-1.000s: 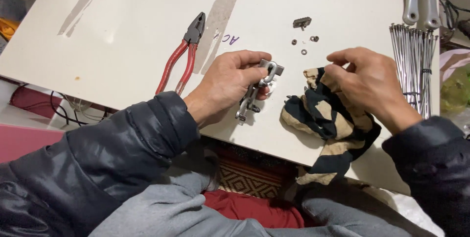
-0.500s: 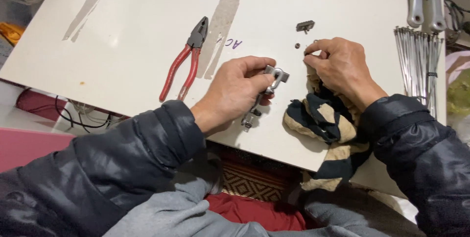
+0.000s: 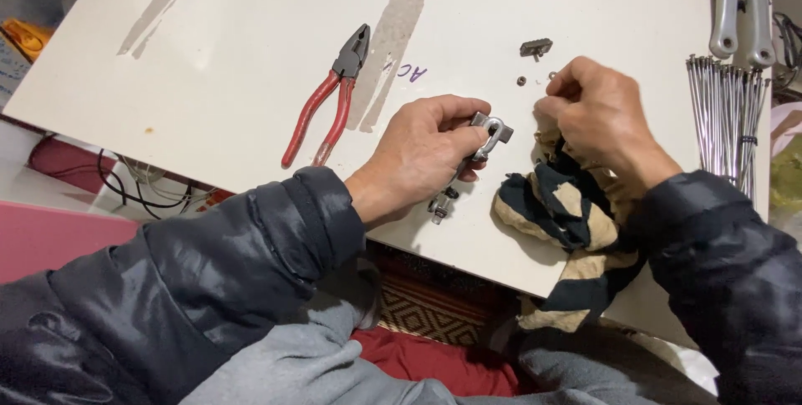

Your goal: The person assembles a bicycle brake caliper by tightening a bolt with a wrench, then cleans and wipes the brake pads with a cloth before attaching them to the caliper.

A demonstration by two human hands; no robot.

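Head view: your left hand (image 3: 422, 154) grips one metal brake part (image 3: 476, 154) near the desk's (image 3: 251, 54) front edge. Your right hand (image 3: 597, 112), fingers pinched narrow, rests on one striped rag (image 3: 555, 213) draped over that edge. One pair of red pliers (image 3: 326, 100) lies mid-desk. Three small parts (image 3: 535, 47) sit just beyond your right hand; one spoke bundle (image 3: 727, 117) lies at the right edge.

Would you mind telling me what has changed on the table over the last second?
The right hand left the striped cloth and moved up the board towards the small loose parts, its fingertips now pinched together there; whether it picked one up cannot be told. The left hand kept hold of the metal brake part. The red-handled pliers stayed put.
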